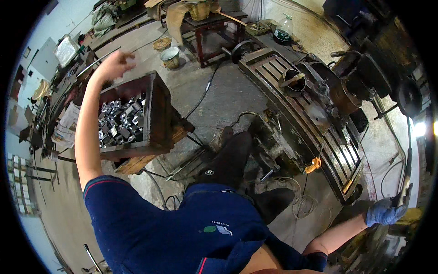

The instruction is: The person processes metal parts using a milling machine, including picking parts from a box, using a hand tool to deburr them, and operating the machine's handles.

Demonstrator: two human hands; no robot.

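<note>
- At 3 o'clock, a slotted machine table [269, 71] is stretching diagonally, carrying a dark can [296, 86] at 2 o'clock.
- Between 9 and 10 o'clock, a dark box [159, 107] is standing left of the person's legs and holding a heap of small metal pieces [121, 121].
- The left arm [87, 132] is reaching up from 8 toward 10 o'clock, bare and nearly straight, passing in front of the box's left side.
- The right arm [340, 235] is extending outward at 4 o'clock, low and away from the torso.
- At 3 o'clock, a long lever [409, 141] is hanging down from the machine toward its pale handle [404, 188].
- The right hand [387, 211], wearing a blue-grey glove, is gripping that handle, fingers wrapping around it.
- The left hand [116, 66] is hovering near the box's far edge, wrist bending rightward; its blurred fingers are spreading loosely.
</note>
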